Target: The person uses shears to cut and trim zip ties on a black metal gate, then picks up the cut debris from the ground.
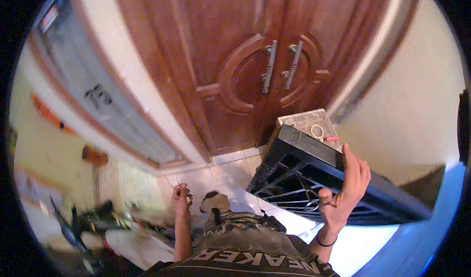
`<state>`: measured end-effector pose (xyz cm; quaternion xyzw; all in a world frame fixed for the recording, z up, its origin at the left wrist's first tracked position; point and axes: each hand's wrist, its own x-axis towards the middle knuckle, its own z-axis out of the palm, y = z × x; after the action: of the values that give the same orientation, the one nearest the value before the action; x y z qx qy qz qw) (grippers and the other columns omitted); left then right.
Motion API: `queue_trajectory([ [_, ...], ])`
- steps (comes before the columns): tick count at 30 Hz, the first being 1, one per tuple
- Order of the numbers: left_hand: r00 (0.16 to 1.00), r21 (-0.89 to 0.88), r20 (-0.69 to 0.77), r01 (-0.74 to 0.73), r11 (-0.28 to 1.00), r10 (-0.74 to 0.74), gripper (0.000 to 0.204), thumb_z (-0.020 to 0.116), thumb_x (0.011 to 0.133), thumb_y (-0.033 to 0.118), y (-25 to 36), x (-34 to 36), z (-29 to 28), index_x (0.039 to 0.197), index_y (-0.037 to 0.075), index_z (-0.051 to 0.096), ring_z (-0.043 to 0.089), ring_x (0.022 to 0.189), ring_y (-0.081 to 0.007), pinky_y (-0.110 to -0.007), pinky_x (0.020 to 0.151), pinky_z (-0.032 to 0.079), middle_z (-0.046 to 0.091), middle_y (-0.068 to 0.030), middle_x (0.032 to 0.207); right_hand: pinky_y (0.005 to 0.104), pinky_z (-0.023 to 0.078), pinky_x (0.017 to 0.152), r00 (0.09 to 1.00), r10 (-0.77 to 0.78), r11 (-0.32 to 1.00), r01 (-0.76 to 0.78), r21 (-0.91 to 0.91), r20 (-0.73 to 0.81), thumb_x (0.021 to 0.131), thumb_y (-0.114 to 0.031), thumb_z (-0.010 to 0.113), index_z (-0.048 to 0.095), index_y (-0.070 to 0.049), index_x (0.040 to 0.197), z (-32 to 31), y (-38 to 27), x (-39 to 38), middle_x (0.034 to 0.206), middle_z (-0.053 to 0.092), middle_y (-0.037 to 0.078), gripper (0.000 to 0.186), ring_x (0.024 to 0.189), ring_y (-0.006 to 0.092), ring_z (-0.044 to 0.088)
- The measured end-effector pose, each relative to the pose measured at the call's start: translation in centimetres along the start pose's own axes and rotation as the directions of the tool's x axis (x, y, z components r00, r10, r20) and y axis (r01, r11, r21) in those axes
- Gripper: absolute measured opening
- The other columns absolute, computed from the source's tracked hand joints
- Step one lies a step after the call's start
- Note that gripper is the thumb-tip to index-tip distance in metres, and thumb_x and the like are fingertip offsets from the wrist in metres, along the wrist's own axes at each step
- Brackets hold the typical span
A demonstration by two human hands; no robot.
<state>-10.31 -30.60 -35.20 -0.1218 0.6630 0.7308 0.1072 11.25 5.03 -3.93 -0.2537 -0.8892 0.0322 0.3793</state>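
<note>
My left hand [181,194] is closed, low and left of the middle, with its fingers pinched on a thin dark wire [171,183] that loops up above them. My right hand [351,181] is at the top edge of a black slatted rack [314,149], its fingertips by the rim. By its thumb is a small looped metal thing [311,206], scissors-like in shape, that seems hooked on the thumb. On the stone-patterned block [299,117] behind the rack lie a pale ring [317,131] and a small red piece [332,138].
Ahead stands a brown wooden double door [235,80] with two metal handles [269,67]. A tall framed glass pane [105,90] runs along the left, and a pale wall [407,95] on the right. A blurred bicycle-like object [93,223] is at the lower left. Pale tiles [225,176] cover the floor.
</note>
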Motion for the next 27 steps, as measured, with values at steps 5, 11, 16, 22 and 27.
queue_trajectory([
  [5,0.936,0.148,0.339,-0.154,0.977,0.096,0.016,0.063,0.106,0.026,8.5,13.5,0.3,0.11,0.011,0.063,0.054,0.066,-0.0068,-0.023,0.048,0.036,0.055,0.003,0.077,0.0519,0.026,0.116,0.96,0.277,0.961,-0.277,-0.009,-0.037,0.086,-0.095,0.012,0.059,-0.002,0.143,1.9,-3.5,0.7,0.121,0.063,0.021,0.119,0.12,0.0401,0.051],
  [11,0.85,0.23,0.526,-0.171,0.958,0.025,0.018,0.062,0.107,0.024,15.8,21.4,2.4,0.114,0.007,0.064,0.05,0.068,-0.0062,-0.024,0.061,0.044,0.055,0.0029,0.077,0.0471,0.032,0.115,0.891,0.452,0.889,-0.446,-0.106,0.037,0.095,-0.084,0.008,0.067,-0.002,0.13,-1.7,-5.5,-2.3,0.107,0.066,0.016,0.107,0.114,0.0343,0.058],
  [16,0.745,0.244,0.654,-0.044,0.969,-0.13,0.019,0.064,0.106,0.031,12.9,24.5,1.4,0.108,0.012,0.062,0.051,0.061,-0.0078,-0.025,0.05,0.04,0.054,0.0033,0.074,0.0486,0.021,0.126,0.868,0.477,0.872,-0.449,-0.196,0.134,0.103,-0.041,0.033,0.069,-0.008,0.129,-5.6,-12.4,-4.1,0.101,0.065,0.008,0.056,0.109,0.0271,0.063],
  [22,0.662,0.418,0.662,0.062,0.906,-0.351,0.022,0.065,0.105,0.035,12.7,23.4,3.2,0.111,0.013,0.062,0.055,0.063,-0.0075,-0.024,0.049,0.04,0.057,0.003,0.076,0.0449,0.006,0.129,0.645,0.755,0.639,-0.764,0.087,0.121,0.106,-0.068,0.022,0.057,0.001,0.146,-10.6,-25.1,-7.2,0.149,0.055,0.021,0.087,0.15,0.0296,0.038],
  [27,0.402,0.471,0.793,0.071,0.879,-0.457,0.018,0.065,0.105,0.034,11.2,26.5,4.7,0.109,0.017,0.062,0.054,0.06,-0.0057,-0.022,0.045,0.038,0.057,0.0037,0.076,0.0489,0.016,0.128,0.306,0.951,0.305,-0.952,0.027,0.055,0.109,-0.062,0.016,0.058,0.003,0.144,-15.1,-35.4,-8.2,0.159,0.046,0.021,0.085,0.156,0.0298,0.03],
])
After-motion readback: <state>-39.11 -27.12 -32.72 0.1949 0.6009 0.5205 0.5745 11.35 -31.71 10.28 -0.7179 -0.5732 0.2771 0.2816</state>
